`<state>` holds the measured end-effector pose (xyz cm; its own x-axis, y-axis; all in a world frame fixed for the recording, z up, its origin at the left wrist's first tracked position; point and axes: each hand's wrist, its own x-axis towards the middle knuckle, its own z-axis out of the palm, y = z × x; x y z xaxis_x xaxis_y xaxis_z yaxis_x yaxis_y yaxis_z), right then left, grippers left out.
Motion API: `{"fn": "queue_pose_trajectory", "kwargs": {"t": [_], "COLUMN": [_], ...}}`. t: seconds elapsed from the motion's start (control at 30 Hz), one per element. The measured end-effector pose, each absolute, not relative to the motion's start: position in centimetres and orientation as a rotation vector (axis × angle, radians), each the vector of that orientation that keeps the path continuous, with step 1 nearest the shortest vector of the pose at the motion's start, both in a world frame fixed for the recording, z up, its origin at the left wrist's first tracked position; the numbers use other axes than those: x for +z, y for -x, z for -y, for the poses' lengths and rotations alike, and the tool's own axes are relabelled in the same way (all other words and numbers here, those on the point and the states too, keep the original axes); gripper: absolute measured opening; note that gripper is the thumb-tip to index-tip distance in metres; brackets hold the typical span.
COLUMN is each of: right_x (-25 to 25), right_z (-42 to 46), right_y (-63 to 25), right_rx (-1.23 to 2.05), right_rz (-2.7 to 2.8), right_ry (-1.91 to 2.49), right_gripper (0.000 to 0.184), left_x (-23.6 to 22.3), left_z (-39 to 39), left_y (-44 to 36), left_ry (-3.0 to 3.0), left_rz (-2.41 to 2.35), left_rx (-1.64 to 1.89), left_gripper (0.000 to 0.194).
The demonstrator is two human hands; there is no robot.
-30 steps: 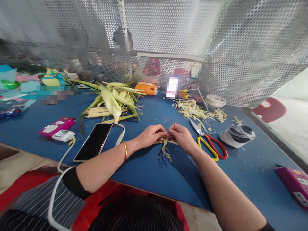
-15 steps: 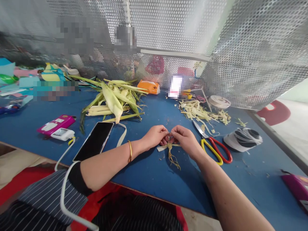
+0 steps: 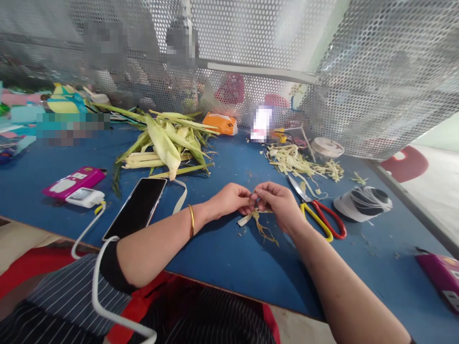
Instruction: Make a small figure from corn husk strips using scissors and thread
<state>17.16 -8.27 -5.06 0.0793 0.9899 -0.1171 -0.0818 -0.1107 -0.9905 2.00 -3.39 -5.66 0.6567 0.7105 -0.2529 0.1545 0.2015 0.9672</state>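
My left hand [image 3: 235,198] and my right hand [image 3: 278,202] meet over the blue table, fingertips pinched together. Between them is a small bundle of corn husk strips [image 3: 256,216], its thin frayed ends hanging toward me and a pale flat strip poking out at the left. The fingers cover the upper part of the bundle, so how each fingertip grips it is partly hidden. Just right of my right hand lie scissors [image 3: 324,220] with one yellow and one red handle, blades apart.
Green corn husks [image 3: 163,145] are heaped at the back left. Husk scraps [image 3: 292,160] lie at the back right, near a spool of white cord [image 3: 363,204]. A black phone [image 3: 138,208] and a magenta pack [image 3: 75,184] are left of my arm. An orange packet [image 3: 220,123] stands behind.
Both hands stay pinched together, with fingers shifted slightly. The husk bundle's frayed ends have swung to the right. The whole view has turned a little.
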Motion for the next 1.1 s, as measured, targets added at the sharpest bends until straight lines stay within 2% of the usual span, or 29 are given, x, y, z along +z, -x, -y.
{"fn": "queue_pose_trajectory", "kwargs": {"t": [0.23,0.73,0.9,1.1], "right_x": [-4.8,-5.1,-4.4,-4.5], "right_z": [8.2,7.9,8.0,8.3], "right_y": [-17.4,-17.9,-19.9,-20.0], "right_rx": [1.295,1.198,0.787,0.996], "right_rz": [0.899,1.02,1.419,1.633], "right_ry": [1.255,1.182,1.541,1.708], "right_gripper": [0.032,0.032,0.019,0.025], "left_x": [-6.0,-5.4,-5.6,-5.5], "left_z": [2.9,3.4,3.5,3.5], "left_y": [-1.6,-1.9,-2.0,-2.2], "left_ry": [-1.364,-1.38,-1.32,-1.285], "left_rz": [-0.742,-0.837,-0.859,-0.89], "left_rx": [0.401,0.448,0.477,0.503], "left_gripper": [0.004,0.01,0.013,0.009]}}
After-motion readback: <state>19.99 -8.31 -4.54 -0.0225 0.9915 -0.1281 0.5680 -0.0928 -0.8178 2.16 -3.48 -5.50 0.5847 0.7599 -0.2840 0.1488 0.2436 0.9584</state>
